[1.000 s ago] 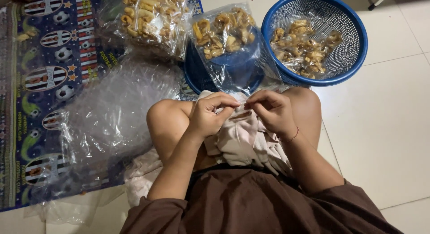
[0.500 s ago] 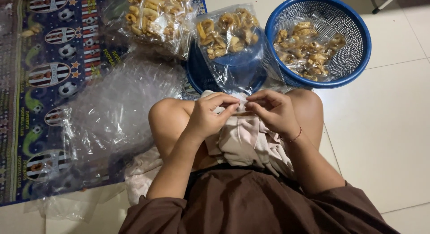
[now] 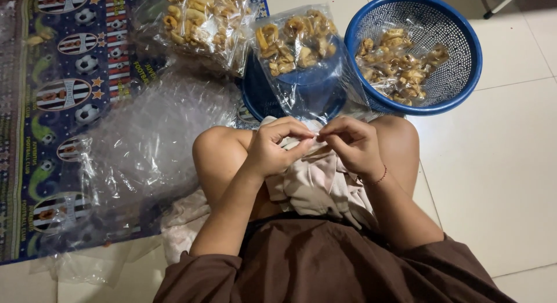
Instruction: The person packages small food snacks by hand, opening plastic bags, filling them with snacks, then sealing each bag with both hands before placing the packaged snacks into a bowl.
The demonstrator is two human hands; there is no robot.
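Clear snack bag [image 3: 301, 59] of fried pieces stood against a blue bowl [image 3: 290, 91], its open end pinched by left hand [image 3: 275, 149] and right hand [image 3: 351, 143], blue basket [image 3: 458, 65] just beside the bowl, football-print mat [image 3: 64, 105] farther off.

Tile floor [image 3: 499, 163] w/ mat [image 3: 52, 134]; basket [image 3: 464, 76]

Two blue baskets [image 3: 464, 76] [image 3: 255, 100], one patterned mat [image 3: 52, 105], and two hands [image 3: 275, 149] [image 3: 351, 143].
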